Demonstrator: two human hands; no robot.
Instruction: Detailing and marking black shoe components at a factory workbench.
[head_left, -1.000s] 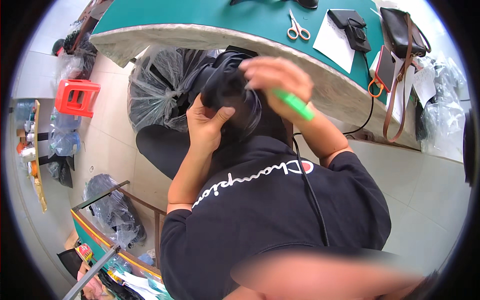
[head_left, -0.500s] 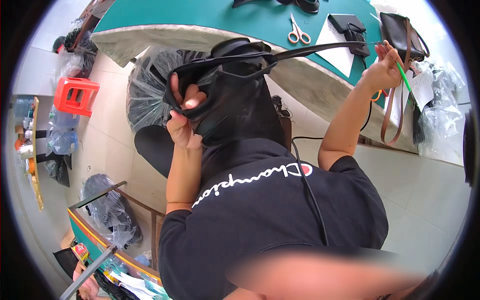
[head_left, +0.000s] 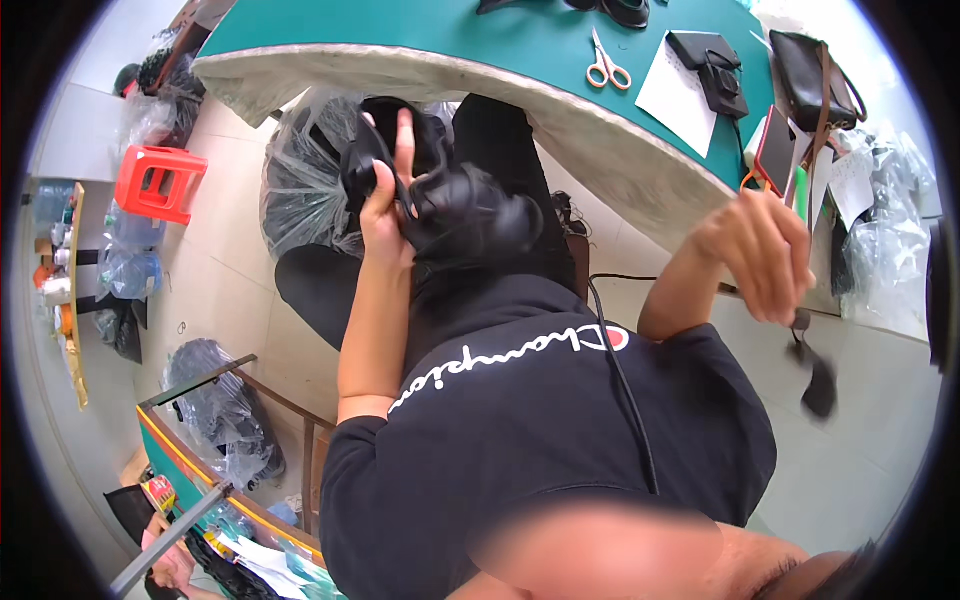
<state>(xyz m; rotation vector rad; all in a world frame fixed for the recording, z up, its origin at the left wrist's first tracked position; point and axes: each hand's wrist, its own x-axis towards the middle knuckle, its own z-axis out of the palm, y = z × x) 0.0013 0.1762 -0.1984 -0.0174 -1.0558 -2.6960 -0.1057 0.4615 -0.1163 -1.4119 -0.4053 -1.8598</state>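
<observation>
My left hand (head_left: 385, 200) is up in front of my lap, its fingers and thumb around a black strappy item (head_left: 470, 215). Loops of it surround the fingers, and its right end is smeared by motion; I cannot make out its kind. Out to the right, beyond the table edge, my right hand (head_left: 760, 255) has its fingers bent and pressed together. A small dark dangling piece (head_left: 818, 385) hangs blurred below those fingertips. Above the knuckles a slim green stick (head_left: 800, 190) stands up, seemingly tucked in that hand.
Orange-handled scissors (head_left: 608, 70), white paper (head_left: 675, 105) and a black device (head_left: 722, 85) lie on the green table (head_left: 420, 30). A dark bag (head_left: 810, 80) is at far right. Plastic-wrapped bundles (head_left: 305, 190) and a red stool (head_left: 160, 183) stand left. A black cable (head_left: 625, 400) crosses my shirt.
The long black strap stretched between my hands has gone slack and drawn in. My right hand has come down and nearer; a dark piece now dangles from it. The black item has bunched up at my left hand.
</observation>
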